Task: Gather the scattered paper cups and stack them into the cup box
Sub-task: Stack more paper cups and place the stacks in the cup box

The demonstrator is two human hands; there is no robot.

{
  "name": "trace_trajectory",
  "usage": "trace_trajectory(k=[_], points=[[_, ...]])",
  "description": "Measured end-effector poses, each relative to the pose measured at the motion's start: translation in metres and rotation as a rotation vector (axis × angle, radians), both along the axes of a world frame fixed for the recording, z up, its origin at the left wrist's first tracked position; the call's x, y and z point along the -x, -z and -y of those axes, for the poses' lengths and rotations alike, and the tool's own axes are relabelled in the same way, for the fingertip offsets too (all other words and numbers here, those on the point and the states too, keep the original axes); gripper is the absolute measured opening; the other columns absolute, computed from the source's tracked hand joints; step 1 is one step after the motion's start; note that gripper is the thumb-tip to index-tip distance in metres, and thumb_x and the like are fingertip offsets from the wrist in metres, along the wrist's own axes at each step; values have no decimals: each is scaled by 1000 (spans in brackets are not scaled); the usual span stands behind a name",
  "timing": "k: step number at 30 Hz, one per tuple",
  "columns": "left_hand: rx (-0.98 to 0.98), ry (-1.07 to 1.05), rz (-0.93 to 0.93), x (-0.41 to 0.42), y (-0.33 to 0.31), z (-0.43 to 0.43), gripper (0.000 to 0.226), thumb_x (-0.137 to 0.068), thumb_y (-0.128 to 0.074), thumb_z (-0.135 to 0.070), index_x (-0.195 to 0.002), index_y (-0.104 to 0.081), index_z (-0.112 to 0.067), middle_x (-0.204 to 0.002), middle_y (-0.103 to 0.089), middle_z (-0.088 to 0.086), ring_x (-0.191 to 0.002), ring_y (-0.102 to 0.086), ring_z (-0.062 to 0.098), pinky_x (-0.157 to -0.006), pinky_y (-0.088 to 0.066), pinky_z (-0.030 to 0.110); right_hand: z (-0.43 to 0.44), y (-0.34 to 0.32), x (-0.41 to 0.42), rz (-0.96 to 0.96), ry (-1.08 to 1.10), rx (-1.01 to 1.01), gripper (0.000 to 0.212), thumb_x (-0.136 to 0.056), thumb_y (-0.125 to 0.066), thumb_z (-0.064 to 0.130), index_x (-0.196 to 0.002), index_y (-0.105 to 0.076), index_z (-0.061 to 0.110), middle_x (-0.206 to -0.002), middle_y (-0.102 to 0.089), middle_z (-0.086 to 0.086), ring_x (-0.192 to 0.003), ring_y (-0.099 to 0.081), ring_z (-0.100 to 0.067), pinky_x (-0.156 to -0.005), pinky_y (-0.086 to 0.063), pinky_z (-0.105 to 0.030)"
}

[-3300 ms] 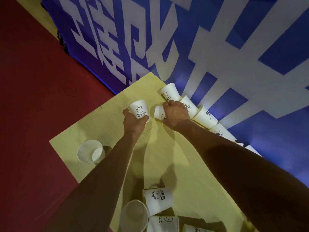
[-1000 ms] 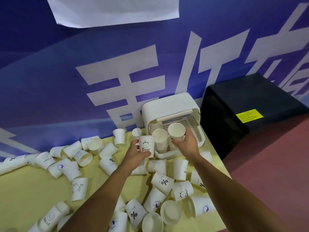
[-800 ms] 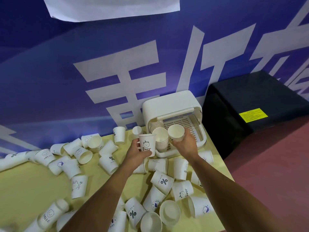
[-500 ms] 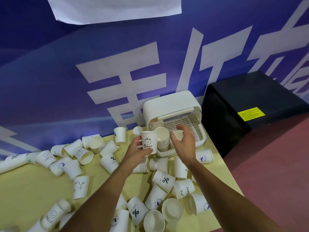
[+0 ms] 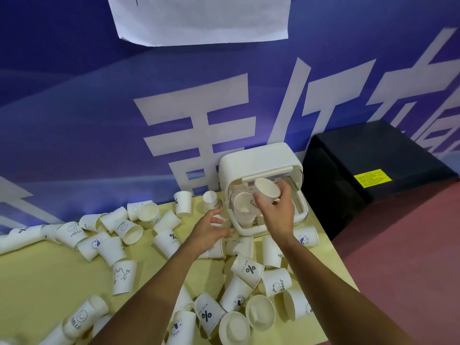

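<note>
White paper cups (image 5: 247,270) lie scattered across our yellow desk (image 5: 37,282). Our right hand (image 5: 278,210) grips one cup (image 5: 266,190), tilted, at the open front of the white cup box (image 5: 258,160), above a stack (image 5: 242,204) inside. Our left hand (image 5: 210,232) hovers, fingers loosely spread, just left of the box.

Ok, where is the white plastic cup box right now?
In the head view, the white plastic cup box stands at the far right corner of the yellow table, against the blue banner, left of the black cabinet.
</note>
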State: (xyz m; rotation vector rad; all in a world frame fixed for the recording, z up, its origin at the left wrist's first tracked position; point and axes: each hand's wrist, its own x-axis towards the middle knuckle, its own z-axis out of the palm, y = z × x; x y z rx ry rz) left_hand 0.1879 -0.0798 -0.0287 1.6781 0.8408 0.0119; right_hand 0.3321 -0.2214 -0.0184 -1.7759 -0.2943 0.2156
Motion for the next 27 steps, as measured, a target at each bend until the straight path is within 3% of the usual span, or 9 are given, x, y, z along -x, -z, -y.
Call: trace_trajectory(k=[3, 8, 14, 18, 21, 27], points=[[-19, -29, -53, 9, 6, 2, 56, -80, -78, -24, -129, -51, -24, -119, -58, 1, -106, -59, 16, -85, -48, 28, 8, 2, -9, 44, 126, -15, 75, -78, -80, 41, -141, -40, 32, -132, -54, 15, -119, -54, -8, -100, -49, -32], [-19, -29, -87, 11, 12, 7, 51, -83, -75, -21, -128, -51, -22, -118, -58, -1, -100, -60, 14, -69, -45, 21, 14, 28, -22, 61, 79, 144, 83, -77, -81, 30, -146, -36, 26, -143, -51, 5, -130, -50, -16, -108, -44, -36], [-16, -41, -101, 14, 26, 7, 48, -80, -77, -22, -123, -54, -25, -117, -59, 0, -98, -60, 13, -74, -46, 23, 13, 51, -30, 97, -81, 370, 85, -78, -80, 36, -148, -32, 26, -146, -51, 2, -132, -50, -21, -104, -48, -43], [-19, -52, -122, 19, 37, 7, 46, -81, -76, -22, -122, -55, -27, -116, -58, -4, -102, -60, 12, -76, -45, 21, 9, 56, -37, 77, -87, 343, 77, -78, -80, 36, -141, -38, 28, -136, -57, 4, -124, -55, -21, -99, -50, -40], [-16, -58, -132, 23, 43, 8, 45, -81, -75, -20, -121, -55, -26, -115, -58, -3, -103, -58, 12, -71, -44, 18, 9, 62, -39, 66, -112, 363, 83, -78, -81, 37, -147, -35, 26, -143, -54, 3, -130, -52, -22, -103, -48, -40], [-7, -70, -139, 27, 50, 4, 43, -80, -76, -20, -118, -56, -28, -114, -59, -3, -107, -58, 13, -80, -47, 23, 13, 74, -37, 40, -165, 446, 89, -78, -80, 43, -151, -33, 22, -150, -47, 1, -137, -45, -22, -107, -45, -41]])
